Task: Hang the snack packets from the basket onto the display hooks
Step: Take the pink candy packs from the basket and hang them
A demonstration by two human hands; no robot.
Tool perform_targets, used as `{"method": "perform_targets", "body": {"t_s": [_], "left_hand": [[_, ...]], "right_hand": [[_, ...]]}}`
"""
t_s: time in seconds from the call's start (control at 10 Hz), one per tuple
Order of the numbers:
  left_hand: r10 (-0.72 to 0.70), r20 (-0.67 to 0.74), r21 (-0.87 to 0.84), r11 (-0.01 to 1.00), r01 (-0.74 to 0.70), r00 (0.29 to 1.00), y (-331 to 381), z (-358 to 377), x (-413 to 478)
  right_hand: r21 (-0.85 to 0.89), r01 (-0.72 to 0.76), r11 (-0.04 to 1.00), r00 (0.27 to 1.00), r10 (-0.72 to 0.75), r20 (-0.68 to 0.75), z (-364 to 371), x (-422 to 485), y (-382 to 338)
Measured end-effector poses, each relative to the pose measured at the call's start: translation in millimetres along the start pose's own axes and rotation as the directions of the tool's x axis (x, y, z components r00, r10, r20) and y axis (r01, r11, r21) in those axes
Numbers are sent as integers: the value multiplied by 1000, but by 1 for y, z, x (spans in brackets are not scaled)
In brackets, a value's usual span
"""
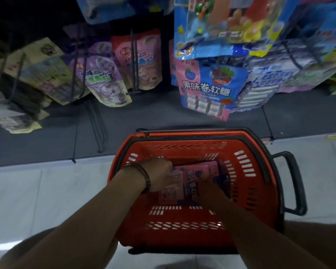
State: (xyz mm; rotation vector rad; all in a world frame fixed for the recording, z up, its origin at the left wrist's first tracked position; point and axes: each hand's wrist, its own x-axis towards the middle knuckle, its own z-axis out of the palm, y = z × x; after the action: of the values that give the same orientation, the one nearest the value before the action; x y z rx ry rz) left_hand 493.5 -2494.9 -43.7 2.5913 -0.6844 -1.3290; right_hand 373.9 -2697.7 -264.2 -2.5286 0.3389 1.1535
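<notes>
A red plastic basket [246, 171] with black handles stands on the pale floor below me. Both my arms reach down into it. My left hand [159, 174], with a bead bracelet on its wrist, is curled over the top edge of a pink snack packet [197, 172] lying in the basket. My right hand [208, 188] lies low against the same packet's lower right side, its fingers mostly hidden. Above, matching pink and blue packets [208, 90] hang on display hooks.
Purple and pink pouches [105, 78] hang on black wire hooks [134, 61] at the left, beige ones further left. Blue and white packets [264, 84] crowd the right. A dark base shelf [144, 117] runs under the display, just behind the basket.
</notes>
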Motion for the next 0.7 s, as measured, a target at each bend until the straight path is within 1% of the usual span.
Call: {"method": "perform_targets", "body": {"t_s": [0.1, 0.2, 0.3, 0.4, 0.5, 0.6, 0.7], "left_hand": [[-11, 9, -18, 1000, 11, 1000, -8, -5, 5], [-15, 39, 17, 1000, 15, 999, -12, -9, 10], [-11, 5, 7, 1000, 11, 1000, -11, -11, 16], [7, -12, -23, 1000, -7, 1000, -5, -12, 18], [12, 30, -26, 1000, -11, 999, 4, -18, 17], [6, 39, -20, 1000, -5, 999, 11, -25, 18], [1, 29, 13, 1000, -1, 1000, 13, -29, 22]], "right_hand": [[6, 7, 1000, 999, -8, 45, 14, 23, 10], [39, -11, 999, 997, 8, 76, 9, 28, -1], [289, -155, 945, 987, 159, 11, 18, 42, -4], [479, -245, 843, 942, 324, -88, 20, 44, -6], [615, -259, 745, 924, 377, -67, -9, 16, -16], [478, -213, 852, 973, 229, 25, -12, 26, -13], [506, -103, 856, 995, 93, 46, -24, 29, -15]]}}
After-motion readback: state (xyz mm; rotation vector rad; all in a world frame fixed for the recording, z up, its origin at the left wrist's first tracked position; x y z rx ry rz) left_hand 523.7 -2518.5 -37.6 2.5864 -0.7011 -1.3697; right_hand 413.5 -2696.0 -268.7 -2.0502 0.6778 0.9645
